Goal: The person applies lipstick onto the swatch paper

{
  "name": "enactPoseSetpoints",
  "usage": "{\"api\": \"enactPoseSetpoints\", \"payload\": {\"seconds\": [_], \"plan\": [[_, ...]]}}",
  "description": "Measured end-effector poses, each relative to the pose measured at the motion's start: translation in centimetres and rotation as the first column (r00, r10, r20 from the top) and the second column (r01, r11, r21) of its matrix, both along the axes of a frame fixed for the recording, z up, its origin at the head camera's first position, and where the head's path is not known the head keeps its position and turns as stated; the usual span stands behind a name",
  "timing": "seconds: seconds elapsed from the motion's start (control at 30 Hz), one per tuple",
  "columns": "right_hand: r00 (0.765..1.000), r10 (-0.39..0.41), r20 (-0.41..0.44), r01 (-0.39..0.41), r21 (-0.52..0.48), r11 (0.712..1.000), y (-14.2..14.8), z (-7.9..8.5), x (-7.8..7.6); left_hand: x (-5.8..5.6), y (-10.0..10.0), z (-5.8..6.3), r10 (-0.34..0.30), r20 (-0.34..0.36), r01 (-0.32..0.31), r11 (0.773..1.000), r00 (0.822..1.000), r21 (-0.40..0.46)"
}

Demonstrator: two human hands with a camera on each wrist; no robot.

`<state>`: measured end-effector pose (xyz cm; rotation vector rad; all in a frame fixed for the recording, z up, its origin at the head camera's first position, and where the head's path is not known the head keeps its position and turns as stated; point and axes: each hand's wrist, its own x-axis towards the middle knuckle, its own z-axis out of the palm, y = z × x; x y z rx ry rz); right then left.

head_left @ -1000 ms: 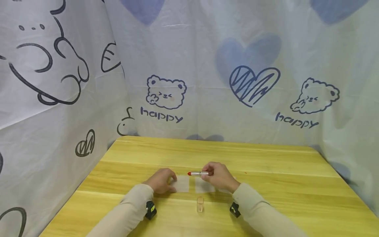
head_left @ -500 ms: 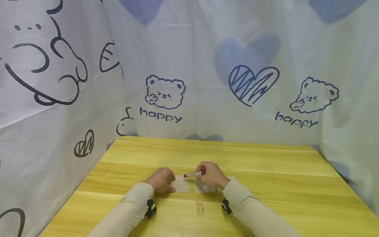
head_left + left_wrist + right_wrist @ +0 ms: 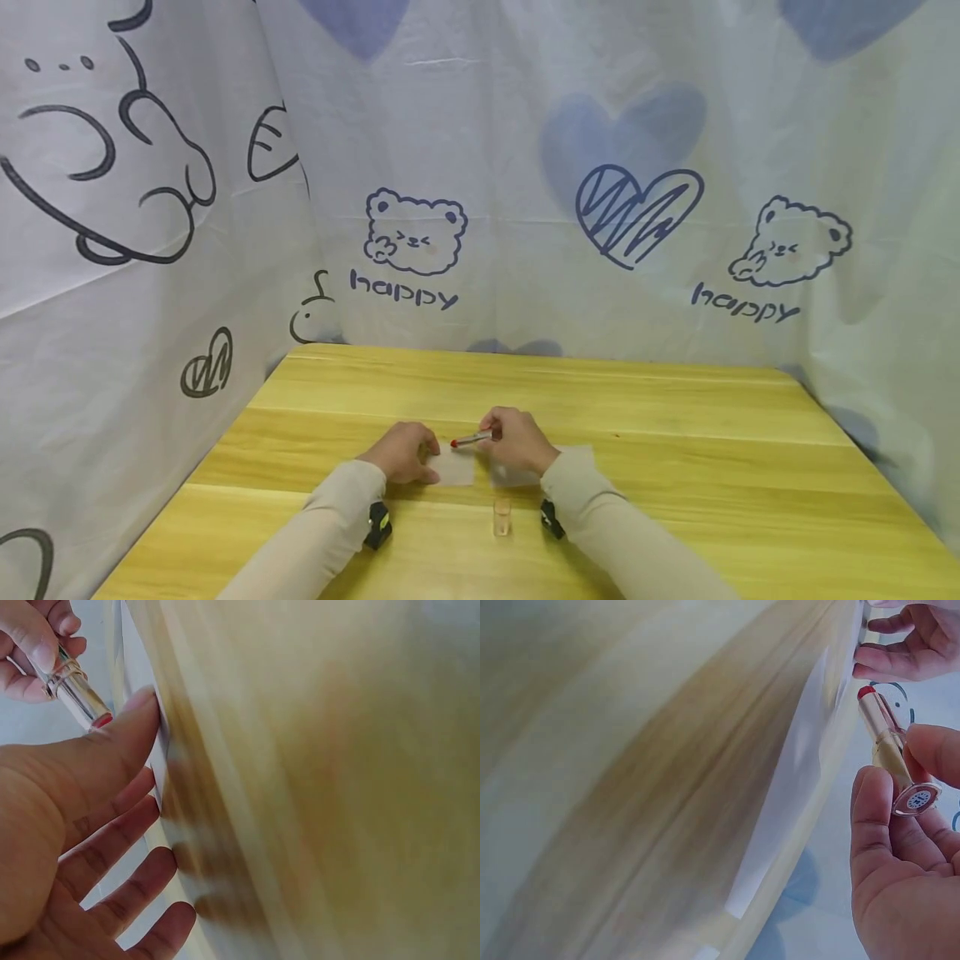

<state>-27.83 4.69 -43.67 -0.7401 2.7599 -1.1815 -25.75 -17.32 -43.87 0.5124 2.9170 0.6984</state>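
Note:
My right hand [image 3: 519, 440] pinches a lipstick [image 3: 471, 438] between thumb and fingers. Its red tip [image 3: 866, 691] points left, over a small white paper sheet [image 3: 456, 472]; whether it touches the sheet is hard to tell. At that sheet's left edge rests my left hand [image 3: 402, 452], its thumb [image 3: 142, 712] and fingertips spread on the paper and table. A round ornament [image 3: 917, 799] shows at the lipstick's base end in the right wrist view. Nearer the front stands a small clear lipstick cap [image 3: 502, 518].
Two more white sheets lie to the right, a middle one [image 3: 510, 477] and a right one [image 3: 581, 454], both partly behind my right hand and sleeve. The yellow wood table [image 3: 675, 500] ends at a printed curtain [image 3: 517, 275] at the back and sides.
My right hand has moved left with the lipstick, bringing the red tip over the leftmost sheet. The left hand stays at that sheet's edge. The head view has shifted slightly.

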Motion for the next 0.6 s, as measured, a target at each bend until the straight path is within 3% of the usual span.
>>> {"api": "enactPoseSetpoints", "payload": {"seconds": [0.6], "plan": [[0.998,0.03,-0.05,-0.027,0.068,0.997,-0.77,-0.2,-0.28,-0.49,-0.18,-0.46,0.003,0.021,-0.003,1.0,1.0,0.012]]}}
